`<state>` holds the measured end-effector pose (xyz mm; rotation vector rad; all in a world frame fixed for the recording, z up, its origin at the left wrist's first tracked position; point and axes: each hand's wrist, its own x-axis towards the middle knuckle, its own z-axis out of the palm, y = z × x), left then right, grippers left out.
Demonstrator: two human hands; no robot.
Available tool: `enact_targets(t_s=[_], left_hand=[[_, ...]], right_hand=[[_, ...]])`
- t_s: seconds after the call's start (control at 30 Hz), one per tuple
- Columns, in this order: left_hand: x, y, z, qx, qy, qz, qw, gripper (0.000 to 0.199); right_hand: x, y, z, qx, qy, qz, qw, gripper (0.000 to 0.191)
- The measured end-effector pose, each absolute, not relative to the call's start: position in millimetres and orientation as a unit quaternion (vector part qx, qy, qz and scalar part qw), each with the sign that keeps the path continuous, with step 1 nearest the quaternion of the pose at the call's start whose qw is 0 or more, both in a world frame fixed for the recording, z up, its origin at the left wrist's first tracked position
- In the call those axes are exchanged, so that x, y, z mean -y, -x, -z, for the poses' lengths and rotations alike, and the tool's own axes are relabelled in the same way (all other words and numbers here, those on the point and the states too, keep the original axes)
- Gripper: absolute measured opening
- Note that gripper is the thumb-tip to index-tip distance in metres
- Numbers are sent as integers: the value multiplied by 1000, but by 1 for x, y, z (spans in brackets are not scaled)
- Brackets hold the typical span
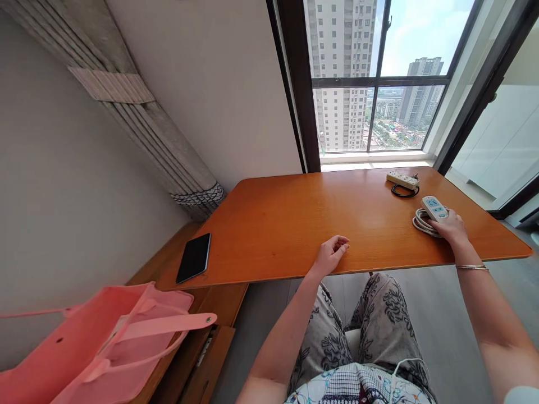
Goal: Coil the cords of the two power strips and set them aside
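On the right side of the orange-brown tabletop, my right hand (452, 226) is closed around the lower end of a white power strip (434, 208). Its sockets face up, and its pale cable (421, 223) is coiled beside and under my fingers. My left hand (332, 255) rests at the table's front edge, its fingers loosely bent and a little apart, with nothing visible in it. Just behind the white strip lies a second, cream power strip (402, 180) with a black cable (405, 192) looped in front of it.
A black tablet (193, 257) lies at the left end of the table (286, 224). Below it on the left, a pink bag (138, 336) sits open on a wooden cabinet (210, 365). A window (374, 81) stands behind the table, and a tied curtain (160, 146) hangs at left.
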<state>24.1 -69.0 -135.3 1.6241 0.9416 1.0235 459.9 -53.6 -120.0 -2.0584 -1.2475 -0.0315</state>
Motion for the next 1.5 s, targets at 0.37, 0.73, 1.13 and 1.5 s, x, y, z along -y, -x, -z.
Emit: enact_targets(t_s=[0.37, 0.73, 1.13, 1.5], left_hand=[[65, -24, 140, -386, -665, -430, 473, 29], [43, -24, 151, -420, -646, -451, 450, 44], [-28, -32, 144, -426, -539, -475, 550, 68], [-24, -16, 147, -357, -541, -537, 540, 51]], right_hand=[[43, -364, 109, 497, 741, -117, 436, 56], [2, -233, 101, 628, 520, -264, 515, 58], [-10, -229, 118, 468, 535, -328, 622, 61], [0, -215, 120, 411, 476, -490, 604, 52]])
